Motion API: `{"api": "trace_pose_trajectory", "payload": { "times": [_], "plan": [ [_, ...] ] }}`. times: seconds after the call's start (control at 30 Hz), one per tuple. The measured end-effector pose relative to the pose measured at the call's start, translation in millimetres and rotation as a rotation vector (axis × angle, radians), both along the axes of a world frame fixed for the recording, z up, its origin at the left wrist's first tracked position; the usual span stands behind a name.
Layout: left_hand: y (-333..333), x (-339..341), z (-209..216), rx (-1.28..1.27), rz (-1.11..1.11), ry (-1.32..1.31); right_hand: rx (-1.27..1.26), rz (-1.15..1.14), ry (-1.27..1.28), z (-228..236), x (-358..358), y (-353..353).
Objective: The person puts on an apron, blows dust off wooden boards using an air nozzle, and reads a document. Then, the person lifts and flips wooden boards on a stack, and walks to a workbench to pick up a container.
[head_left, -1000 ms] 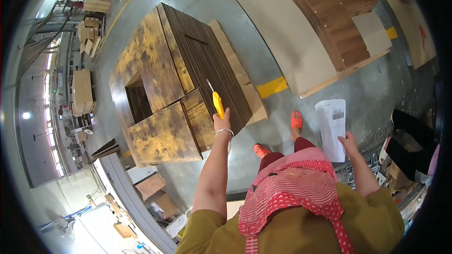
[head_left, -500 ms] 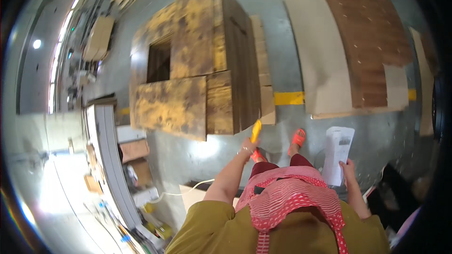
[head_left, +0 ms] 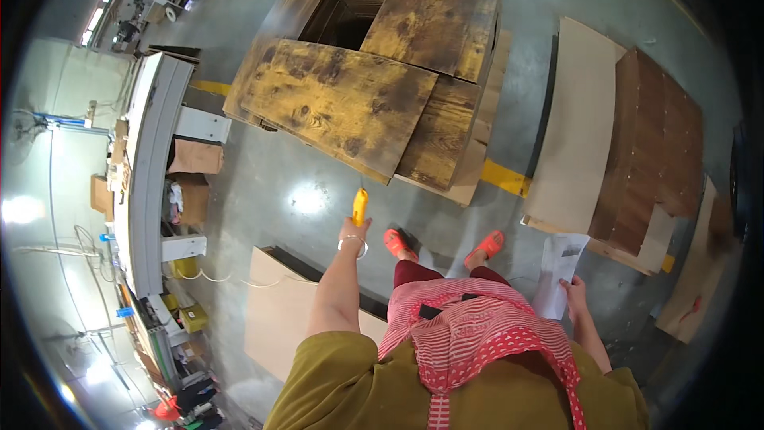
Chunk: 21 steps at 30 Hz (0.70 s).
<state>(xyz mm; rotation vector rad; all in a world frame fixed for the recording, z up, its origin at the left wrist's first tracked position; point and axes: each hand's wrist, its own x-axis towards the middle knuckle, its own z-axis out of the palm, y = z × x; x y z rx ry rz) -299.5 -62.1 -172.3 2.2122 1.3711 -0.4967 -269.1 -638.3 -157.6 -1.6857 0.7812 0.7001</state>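
Note:
My left hand (head_left: 355,231) is closed around a slim yellow hand tool (head_left: 360,205), its exact kind unclear, held out ahead of me over the floor. Just beyond its tip is the near edge of a stack of brown-and-yellow wood-grain panels (head_left: 334,99), piled around a deep rectangular gap. At my right side, my right hand (head_left: 574,295) grips white printed paper sheets (head_left: 555,271) by their lower right edge. The sheets hang near the corner of another stack, topped with beige and reddish-brown boards (head_left: 649,143).
A long white-edged workbench (head_left: 151,159) runs along the left, with cardboard boxes (head_left: 195,156) beneath. A pale cord (head_left: 267,283) crosses above a beige board (head_left: 274,318) beside my left arm. Yellow floor tape (head_left: 503,177) passes between the stacks. Another board (head_left: 691,271) lies at far right.
My view has turned right, and the workbench and wood-grain stack appear shifted. My left hand has swung leftward with the yellow tool. The sheets stay in my right hand.

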Motion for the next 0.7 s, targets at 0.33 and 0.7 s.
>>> {"api": "trace_pose_trajectory", "payload": {
  "times": [0.33,0.7],
  "plan": [
    [102,-41,40,-0.385,-0.64,-0.035,-0.05,0.047,-0.307,70,13,112],
    [128,-4,98,-0.567,-0.701,-0.316,-0.252,0.19,-0.635,145,64,278]
  ]
}}
